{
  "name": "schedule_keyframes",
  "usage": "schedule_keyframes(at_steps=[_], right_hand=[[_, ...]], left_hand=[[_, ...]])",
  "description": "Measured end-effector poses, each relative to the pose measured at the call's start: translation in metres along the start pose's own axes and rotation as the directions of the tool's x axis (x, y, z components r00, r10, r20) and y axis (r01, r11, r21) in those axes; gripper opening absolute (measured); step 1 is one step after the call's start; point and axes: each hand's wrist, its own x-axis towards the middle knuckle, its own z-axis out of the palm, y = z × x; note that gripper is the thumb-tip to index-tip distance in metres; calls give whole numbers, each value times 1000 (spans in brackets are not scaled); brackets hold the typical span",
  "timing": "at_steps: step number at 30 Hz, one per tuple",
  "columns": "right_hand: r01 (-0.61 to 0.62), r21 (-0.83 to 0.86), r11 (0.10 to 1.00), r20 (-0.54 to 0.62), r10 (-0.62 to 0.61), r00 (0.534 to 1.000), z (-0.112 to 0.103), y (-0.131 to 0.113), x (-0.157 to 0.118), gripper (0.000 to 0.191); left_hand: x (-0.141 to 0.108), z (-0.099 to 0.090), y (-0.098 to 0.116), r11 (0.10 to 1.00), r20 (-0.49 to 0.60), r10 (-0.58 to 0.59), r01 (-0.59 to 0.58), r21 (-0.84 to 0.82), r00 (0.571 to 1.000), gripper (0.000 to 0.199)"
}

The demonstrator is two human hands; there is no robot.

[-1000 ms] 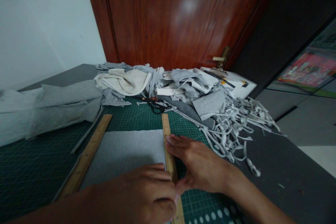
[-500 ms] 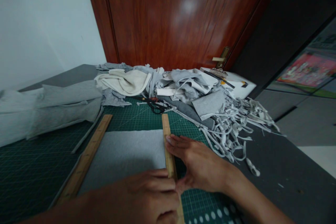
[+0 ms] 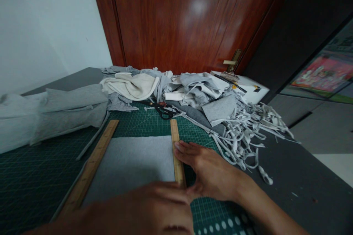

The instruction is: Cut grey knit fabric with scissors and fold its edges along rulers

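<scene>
A piece of light grey fabric [image 3: 135,158] lies flat on the green cutting mat [image 3: 140,119], between two wooden rulers. My right hand [image 3: 204,165] rests on the right ruler [image 3: 176,150], its fingers stretched along the edge and thumb apart. Low in the view, my left hand [image 3: 154,205] crosses the fabric and covers the ruler's near part. Its fingers are curled, and whatever they grip is hidden. Along the fabric's left side runs the other wooden ruler [image 3: 91,161], touched by neither visible hand.
Black-handled scissors [image 3: 162,110] lie beyond the rulers. Behind them is a heap of grey and cream fabric [image 3: 132,86]. Thin fabric strips [image 3: 239,143] tangle at the right. Folded grey cloth [image 3: 68,114] lies left. A white box [image 3: 252,88] stands before the wooden door [image 3: 176,22].
My left hand has shifted slightly toward me and to the right along the right ruler. My right hand, the rulers and the fabric look unmoved.
</scene>
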Motion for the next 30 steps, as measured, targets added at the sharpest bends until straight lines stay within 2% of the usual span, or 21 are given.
schedule_keyframes(at_steps=[1,3,5,9,13,18,20,25,27,30], right_hand=[[7,3,1000,-2,-7,1000,0,0,0,119],[17,19,1000,-12,-17,1000,1,2,0,119],[21,31,999,-21,-21,1000,2,3,0,122],[23,23,999,-17,-23,1000,4,5,0,123],[18,3,1000,-17,-18,1000,4,4,-1,116],[10,-8,1000,-9,-10,1000,2,1,-1,115],[11,-1,1000,-10,-11,1000,2,1,-1,114],[22,74,997,-39,-19,999,5,5,0,123],[25,86,996,-49,-20,999,6,6,0,127],[22,65,998,-38,-19,999,5,6,-1,122]], left_hand=[[2,-10,-4,998,34,68,-68,4,997,15],[5,-25,-11,998,1,56,-56,28,998,20],[6,-31,-16,998,7,49,-49,39,999,21],[2,-23,-18,995,94,46,-54,86,995,17],[2,-17,-12,988,71,32,-43,151,997,17],[9,-16,-15,979,129,168,-181,97,977,24],[10,-15,-22,979,97,183,-191,77,978,23],[9,-16,-40,993,-15,115,-115,2,993,26],[9,-17,-39,994,-32,111,-112,-13,993,29],[9,-17,-33,993,-40,120,-119,21,992,29]])
